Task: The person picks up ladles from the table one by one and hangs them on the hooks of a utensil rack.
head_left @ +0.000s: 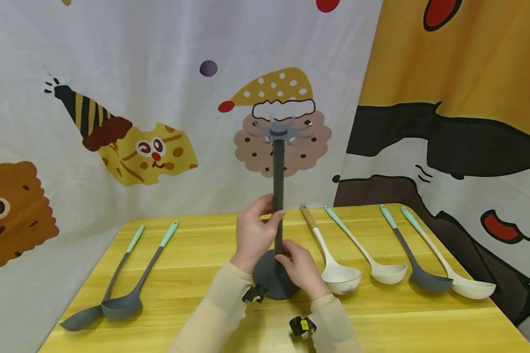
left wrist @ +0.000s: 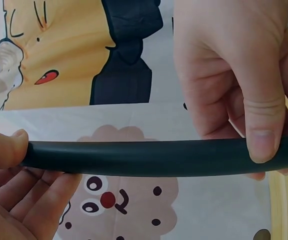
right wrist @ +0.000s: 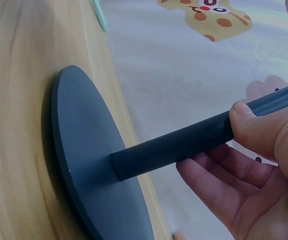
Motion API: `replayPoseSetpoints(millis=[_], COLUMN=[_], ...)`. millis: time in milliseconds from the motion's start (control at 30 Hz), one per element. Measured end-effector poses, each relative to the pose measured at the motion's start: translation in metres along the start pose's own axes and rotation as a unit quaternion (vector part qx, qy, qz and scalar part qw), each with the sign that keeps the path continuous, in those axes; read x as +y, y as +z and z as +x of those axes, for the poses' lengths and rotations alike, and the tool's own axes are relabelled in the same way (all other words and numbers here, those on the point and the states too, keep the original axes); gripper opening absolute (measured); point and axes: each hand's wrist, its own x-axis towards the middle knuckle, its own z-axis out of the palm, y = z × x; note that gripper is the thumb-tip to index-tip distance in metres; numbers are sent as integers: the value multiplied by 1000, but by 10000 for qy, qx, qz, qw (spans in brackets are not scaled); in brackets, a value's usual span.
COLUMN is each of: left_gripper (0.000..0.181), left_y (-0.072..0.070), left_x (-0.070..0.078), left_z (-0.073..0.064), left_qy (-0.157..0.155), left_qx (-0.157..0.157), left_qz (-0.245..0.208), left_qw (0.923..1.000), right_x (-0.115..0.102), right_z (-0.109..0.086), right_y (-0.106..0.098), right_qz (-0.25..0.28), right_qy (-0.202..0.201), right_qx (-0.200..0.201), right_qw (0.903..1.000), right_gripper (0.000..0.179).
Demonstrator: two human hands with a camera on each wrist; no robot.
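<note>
Head view: left hand (head_left: 257,234) and right hand (head_left: 301,268) grip one stand (head_left: 278,171) among six ladles (head_left: 342,280).

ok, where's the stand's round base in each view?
Head: lower middle, the round base on the table, partly behind the right hand.
Left wrist: not in it.
Right wrist: left of centre, the round base cut off by the bottom edge.
Shared landmark: the dark pole.
</note>
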Motion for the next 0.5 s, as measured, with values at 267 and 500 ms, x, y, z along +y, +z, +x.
replayPoseSetpoints(millis=[267, 500], left_gripper=[26, 26], left_y=[-3, -1], left_x=[-1, 0], left_z=[-2, -4], left_qy=[-81, 56], left_qx=[17, -46], left_qz=[-59, -38], left_qw=[9999, 10000], right_x=[-1, 1], right_z=[0, -3], right_y=[1, 1], right_qz=[78, 113], right_qy=[23, 92], right_qx=[-51, -108], right_qw=[10000, 9998], right_gripper=[14, 13])
